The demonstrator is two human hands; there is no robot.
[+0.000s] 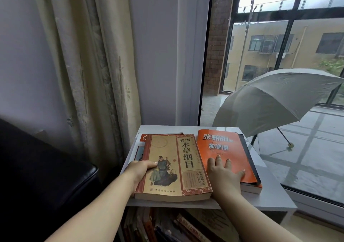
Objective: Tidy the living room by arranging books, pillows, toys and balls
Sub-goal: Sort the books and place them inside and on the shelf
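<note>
On the white side table (270,200), at 6 o'clock of the view, two book piles lie side by side. Beneath the tan book (176,167), lower volumes (143,137) show only as slivers at its 9 and 11 o'clock edges. Under the orange book (223,148), a second book (250,188) shows only its edges. Shelf books (167,225) below are dim and cut off. Left hand (138,171) grips the tan book's 9 o'clock edge, thumb on the cover, fingers hidden underneath. Right hand (223,174) lies flat on the orange cover, fingers straight and spread toward 12 o'clock.
</note>
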